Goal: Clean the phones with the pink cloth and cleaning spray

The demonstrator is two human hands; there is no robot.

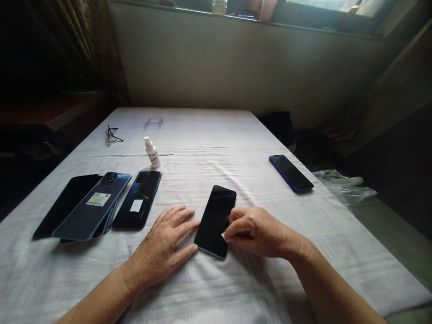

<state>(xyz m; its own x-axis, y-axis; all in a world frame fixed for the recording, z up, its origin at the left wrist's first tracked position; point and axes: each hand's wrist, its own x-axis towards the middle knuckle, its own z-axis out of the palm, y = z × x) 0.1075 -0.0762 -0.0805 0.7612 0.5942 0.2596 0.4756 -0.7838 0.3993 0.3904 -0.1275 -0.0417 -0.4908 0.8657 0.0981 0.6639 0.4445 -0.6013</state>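
Note:
A smartphone point(215, 216) lies screen up on the white tablecloth in front of me, its dark screen unlit. My left hand point(170, 238) rests flat with fingers spread, the fingertips touching the phone's left edge. Over the phone's lower right side, my right hand point(248, 228) is closed in a pinch. A small bit of pale pink material point(223, 236) shows at its fingertips; the rest is hidden in the fingers, so I cannot make out what it is. Left of my left hand, a dark blue phone point(139, 200) lies back up with a white sticker.
Overlapping phones point(91, 207) lie at the left. A white spray bottle point(152, 153) stands behind them, and eyeglasses point(113, 134) lie farther back. Another phone point(291, 173) lies near the table's right edge. A clear plastic bag point(344, 184) is beyond that edge, lower down.

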